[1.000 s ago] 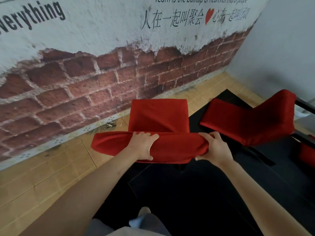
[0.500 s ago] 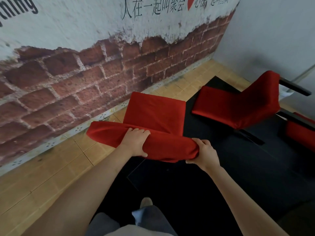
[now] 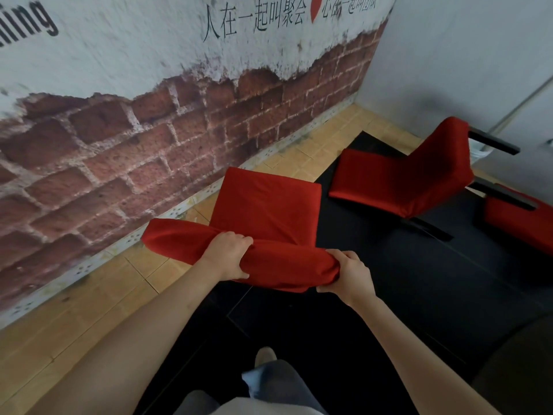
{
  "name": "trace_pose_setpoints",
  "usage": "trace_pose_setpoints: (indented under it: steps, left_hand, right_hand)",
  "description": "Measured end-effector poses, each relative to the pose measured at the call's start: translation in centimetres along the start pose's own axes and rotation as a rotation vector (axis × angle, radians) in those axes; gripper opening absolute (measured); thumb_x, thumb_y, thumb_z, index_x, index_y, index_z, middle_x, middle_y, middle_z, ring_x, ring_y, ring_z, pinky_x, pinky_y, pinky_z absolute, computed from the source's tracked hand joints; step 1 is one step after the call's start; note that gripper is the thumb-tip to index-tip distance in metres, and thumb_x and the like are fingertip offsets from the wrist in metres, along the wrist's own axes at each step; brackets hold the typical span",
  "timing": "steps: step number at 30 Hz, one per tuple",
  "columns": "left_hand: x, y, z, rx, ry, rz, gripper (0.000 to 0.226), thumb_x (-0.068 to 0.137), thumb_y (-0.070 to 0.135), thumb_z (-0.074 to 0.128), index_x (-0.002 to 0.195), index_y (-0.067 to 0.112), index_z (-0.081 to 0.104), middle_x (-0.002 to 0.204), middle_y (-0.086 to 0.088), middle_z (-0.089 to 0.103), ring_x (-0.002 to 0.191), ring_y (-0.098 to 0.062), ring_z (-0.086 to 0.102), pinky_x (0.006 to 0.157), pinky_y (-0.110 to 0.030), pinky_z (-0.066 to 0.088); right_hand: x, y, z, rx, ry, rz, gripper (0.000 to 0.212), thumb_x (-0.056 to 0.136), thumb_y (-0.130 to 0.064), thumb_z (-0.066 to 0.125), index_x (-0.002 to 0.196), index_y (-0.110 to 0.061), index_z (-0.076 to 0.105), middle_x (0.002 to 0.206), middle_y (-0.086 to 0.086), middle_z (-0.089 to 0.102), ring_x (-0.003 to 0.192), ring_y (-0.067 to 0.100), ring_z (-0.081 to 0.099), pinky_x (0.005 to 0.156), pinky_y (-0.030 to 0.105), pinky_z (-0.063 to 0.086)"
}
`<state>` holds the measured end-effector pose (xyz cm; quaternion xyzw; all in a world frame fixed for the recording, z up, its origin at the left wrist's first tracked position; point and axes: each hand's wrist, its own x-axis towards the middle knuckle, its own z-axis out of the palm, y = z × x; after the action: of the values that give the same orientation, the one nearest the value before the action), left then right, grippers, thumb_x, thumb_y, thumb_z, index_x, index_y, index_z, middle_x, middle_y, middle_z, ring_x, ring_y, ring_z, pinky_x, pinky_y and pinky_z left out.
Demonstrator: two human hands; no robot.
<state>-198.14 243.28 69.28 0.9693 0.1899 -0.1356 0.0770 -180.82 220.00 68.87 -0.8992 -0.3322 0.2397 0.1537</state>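
Note:
A red fabric-covered chair [image 3: 266,208] stands in front of me, seen from behind its backrest. The red cover is bunched into a thick roll [image 3: 281,265] along the top of the backrest. My left hand [image 3: 227,254] grips the roll near its middle, fingers curled over the top. My right hand [image 3: 350,274] grips the roll's right end, thumb underneath. The chair's frame and legs are hidden beneath the fabric.
A second red chair [image 3: 401,175] with black armrests stands to the right on a black mat [image 3: 419,280], with part of a third [image 3: 517,226] beyond. A brick-pattern wall [image 3: 134,145] runs along the left. Tan floor tiles [image 3: 89,304] lie between. My foot [image 3: 264,356] shows below.
The view has swung left and down a little. Both hands keep their hold on the rolled cover; the roll's right end sits lower and looks more bunched than a second ago.

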Motion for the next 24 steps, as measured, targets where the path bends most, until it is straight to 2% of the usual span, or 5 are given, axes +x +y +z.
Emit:
trace_pose_setpoints:
  steps: [5,14,24]
  left_hand:
    - [-3.5,-2.9,0.4,-0.021,-0.014,0.021,0.068,0.068,0.052,0.079,0.122,0.02,0.053,0.113,0.002,0.061,0.103,-0.018,0.056,0.094,-0.029,0.041]
    - [-10.4,-8.0,1.7,-0.029,-0.032,0.052,0.068,0.066,0.051,0.081,0.121,0.021,0.055,0.112,0.004,0.062,0.103,-0.017,0.056,0.093,-0.029,0.042]
    - [-14.6,-10.7,2.7,0.011,-0.048,0.15,0.065,0.064,0.049,0.083,0.116,0.021,0.056,0.112,0.003,0.063,0.104,-0.018,0.057,0.091,-0.03,0.044]
  right_hand:
    - [-3.1,-3.0,3.0,0.027,-0.004,0.005,0.092,0.056,-0.037,0.09,0.138,-0.032,0.046,0.133,0.001,0.046,0.114,0.025,0.054,0.098,0.036,0.046]
    - [-8.5,-8.8,8.2,0.019,0.009,0.024,0.094,0.057,-0.042,0.088,0.139,-0.034,0.044,0.132,0.0,0.047,0.111,0.023,0.056,0.092,0.029,0.046]
    - [-14.2,-12.4,12.3,0.033,0.05,0.107,0.095,0.055,-0.045,0.088,0.138,-0.035,0.044,0.127,0.001,0.05,0.106,0.023,0.058,0.087,0.029,0.048]
